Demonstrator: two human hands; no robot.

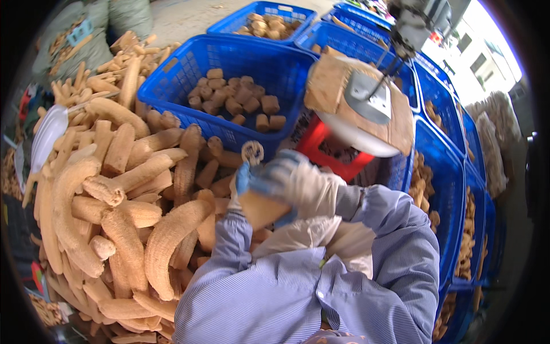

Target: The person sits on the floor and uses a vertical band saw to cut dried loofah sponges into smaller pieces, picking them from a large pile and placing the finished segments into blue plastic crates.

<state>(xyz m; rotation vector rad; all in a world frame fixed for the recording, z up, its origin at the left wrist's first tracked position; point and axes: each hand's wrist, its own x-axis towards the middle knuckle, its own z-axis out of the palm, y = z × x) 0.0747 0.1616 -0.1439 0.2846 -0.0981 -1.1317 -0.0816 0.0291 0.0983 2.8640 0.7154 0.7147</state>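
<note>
Both my hands are in front of my lap, in white gloves with blue-coated fingers. A tan loofah gourd is between them, tilted, its near end towards me. My left hand grips it from the left side, partly hidden behind it. Across its upper part lies my right hand, blurred by motion, with the fingers bent over the loofah. Just beyond the hands a round loofah end shows its holed cross-section; whether it belongs to the held piece I cannot tell.
A large heap of loofahs fills the left side. Short cut pieces lie in a blue plastic crate ahead. To its right stands a machine with a metal plate edged with cardboard, above a red stool. More crates line the right.
</note>
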